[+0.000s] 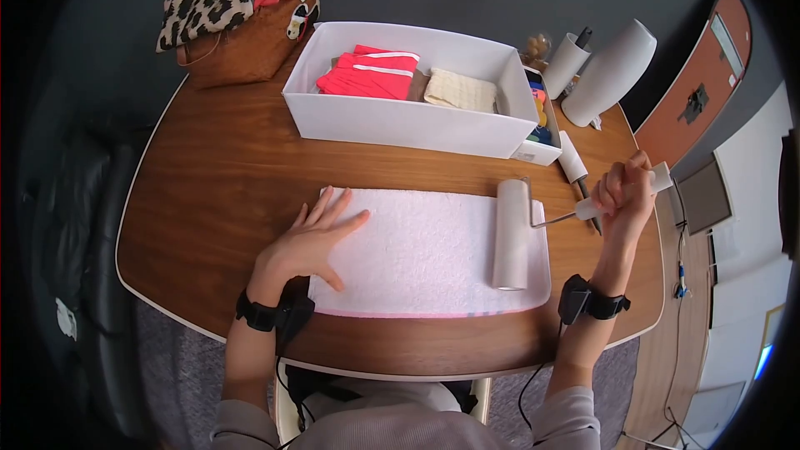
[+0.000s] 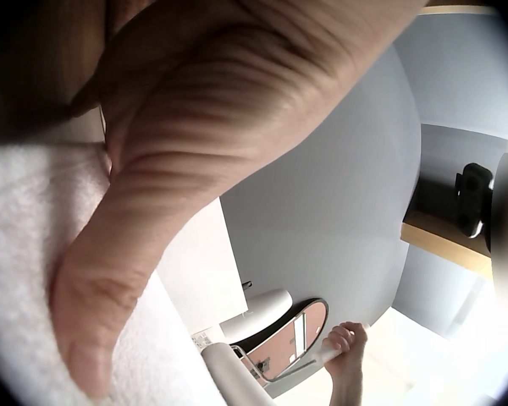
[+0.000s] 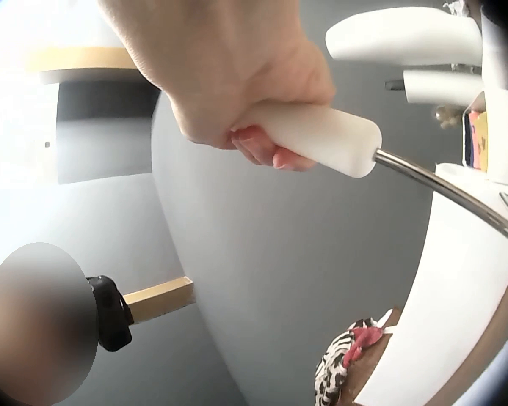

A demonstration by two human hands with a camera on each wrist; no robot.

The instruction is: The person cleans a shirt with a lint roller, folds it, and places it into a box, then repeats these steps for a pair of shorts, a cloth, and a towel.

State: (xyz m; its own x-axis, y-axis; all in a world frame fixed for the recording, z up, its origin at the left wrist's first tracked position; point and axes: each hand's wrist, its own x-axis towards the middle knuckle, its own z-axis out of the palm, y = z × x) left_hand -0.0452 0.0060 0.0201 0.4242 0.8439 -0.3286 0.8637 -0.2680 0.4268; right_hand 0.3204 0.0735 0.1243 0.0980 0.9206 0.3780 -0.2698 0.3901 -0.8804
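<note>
A white folded towel (image 1: 417,254) lies flat on the wooden table. My left hand (image 1: 304,246) rests on its left end with fingers spread; in the left wrist view the thumb of this hand (image 2: 212,110) presses the fluffy cloth (image 2: 161,364). My right hand (image 1: 625,196) grips the white handle (image 1: 590,207) of a lint roller, raised off the table at the right. The wide white roller (image 1: 511,235) lies over the towel's right part. In the right wrist view, fingers of the right hand (image 3: 229,76) curl round the handle (image 3: 322,135), with its metal rod (image 3: 449,193) running right.
Behind the towel stands a white box (image 1: 400,121) with red and cream folded cloths. A smaller box (image 1: 537,152), another roller (image 1: 572,157) and a white vase (image 1: 608,75) are at the back right. A brown bag (image 1: 242,58) with patterned cloth sits back left.
</note>
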